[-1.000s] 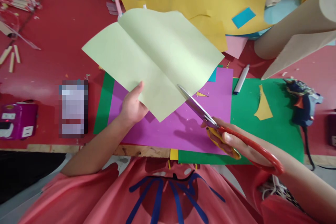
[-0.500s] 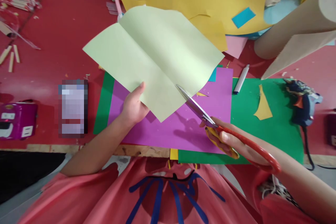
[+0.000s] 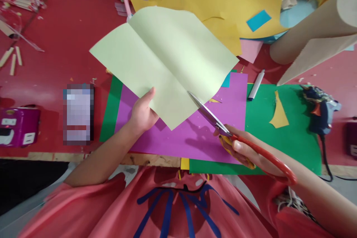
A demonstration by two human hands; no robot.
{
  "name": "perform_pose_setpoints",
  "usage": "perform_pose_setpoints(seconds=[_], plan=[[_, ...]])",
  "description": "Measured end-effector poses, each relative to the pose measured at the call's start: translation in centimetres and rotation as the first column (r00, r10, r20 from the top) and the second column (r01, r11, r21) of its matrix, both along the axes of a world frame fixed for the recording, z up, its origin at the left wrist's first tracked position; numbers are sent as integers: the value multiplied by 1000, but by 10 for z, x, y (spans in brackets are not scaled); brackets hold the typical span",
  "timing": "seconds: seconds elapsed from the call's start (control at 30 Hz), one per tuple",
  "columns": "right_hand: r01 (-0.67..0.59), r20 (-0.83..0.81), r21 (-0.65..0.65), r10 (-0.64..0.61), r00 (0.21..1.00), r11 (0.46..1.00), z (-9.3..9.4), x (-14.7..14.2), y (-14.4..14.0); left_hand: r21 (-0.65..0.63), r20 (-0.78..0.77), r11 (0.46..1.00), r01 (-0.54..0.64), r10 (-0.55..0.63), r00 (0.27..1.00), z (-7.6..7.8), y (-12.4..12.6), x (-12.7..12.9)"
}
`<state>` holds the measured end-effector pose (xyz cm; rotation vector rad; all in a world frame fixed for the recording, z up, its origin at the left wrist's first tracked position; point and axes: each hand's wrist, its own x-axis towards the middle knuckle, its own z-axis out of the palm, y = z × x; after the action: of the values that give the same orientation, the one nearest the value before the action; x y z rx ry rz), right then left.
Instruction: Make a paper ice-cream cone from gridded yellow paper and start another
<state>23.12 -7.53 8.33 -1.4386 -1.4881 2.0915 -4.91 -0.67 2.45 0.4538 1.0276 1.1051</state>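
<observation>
Clamped creased pale-green paper sheet point(image 3: 164, 57) centrally between left hand's point(image 3: 143, 113) thumb and fingers; gripped red-and-yellow-handled steel scissors point(image 3: 219, 124) in right hand point(image 3: 248, 152), around four o'clock; seemingly cut little, left mostly whole

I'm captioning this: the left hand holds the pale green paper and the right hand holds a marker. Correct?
Not quite: in the head view, the right hand holds scissors, not the marker. The left hand does hold the pale green paper.

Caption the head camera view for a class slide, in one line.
Left hand holds pale green paper above a purple sheet; right hand holds scissors at the paper's edge.
</observation>
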Motion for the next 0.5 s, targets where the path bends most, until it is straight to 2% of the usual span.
perform_pose_setpoints(seconds=[0.23, 0.37, 0.5], plan=[[36, 45, 37, -38, 998, 999, 2, -3, -2, -23, 14, 999, -34, 35, 999, 2, -1, 2], [8, 92, 49, -12, 996, 999, 0, -1, -4, -16, -24, 1000, -27, 27, 999, 4, -3, 4], [-37, 148, 118, 19, 989, 992, -4, 4, -8, -14, -65, 1000, -28, 27, 997, 5, -5, 7]])
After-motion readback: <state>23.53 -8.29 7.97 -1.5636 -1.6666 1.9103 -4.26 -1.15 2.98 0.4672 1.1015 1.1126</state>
